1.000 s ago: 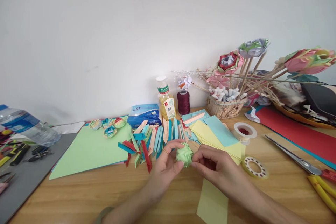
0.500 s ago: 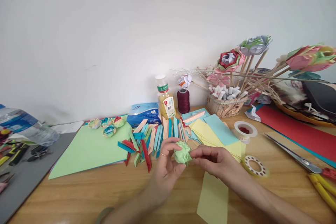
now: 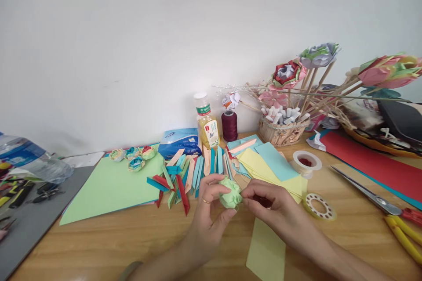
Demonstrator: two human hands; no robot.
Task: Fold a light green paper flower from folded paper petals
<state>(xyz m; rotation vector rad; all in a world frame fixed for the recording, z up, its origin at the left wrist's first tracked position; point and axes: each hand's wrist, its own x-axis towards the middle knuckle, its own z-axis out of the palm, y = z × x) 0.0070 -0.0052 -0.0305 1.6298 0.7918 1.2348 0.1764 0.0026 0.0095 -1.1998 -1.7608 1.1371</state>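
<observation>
A pale green folded-paper flower (image 3: 230,194) is held above the table by my left hand (image 3: 211,213), thumb below and fingers curled over its left side. My right hand (image 3: 272,204) pinches at the flower's right edge with thumb and forefinger; a thin thread may be in that pinch, but it is too fine to make out well. Under my right wrist lies a pale yellow paper rectangle (image 3: 267,250). Just behind the hands are several folded paper strips (image 3: 194,173) in red, blue, green and peach.
Finished paper flowers (image 3: 135,153) rest on green sheets (image 3: 115,193) at left. Behind stand a tissue pack (image 3: 180,140), bottle (image 3: 208,125), maroon thread spool (image 3: 229,126) and basket (image 3: 284,134). At right are a white spool (image 3: 314,162), tape roll (image 3: 308,206), scissors (image 3: 379,202) and yellow-handled pliers (image 3: 404,239).
The green flower has turned slightly in my left hand, whose thumb has shifted a little lower. My right fingertips stay at its right edge. The whole view has shifted slightly.
</observation>
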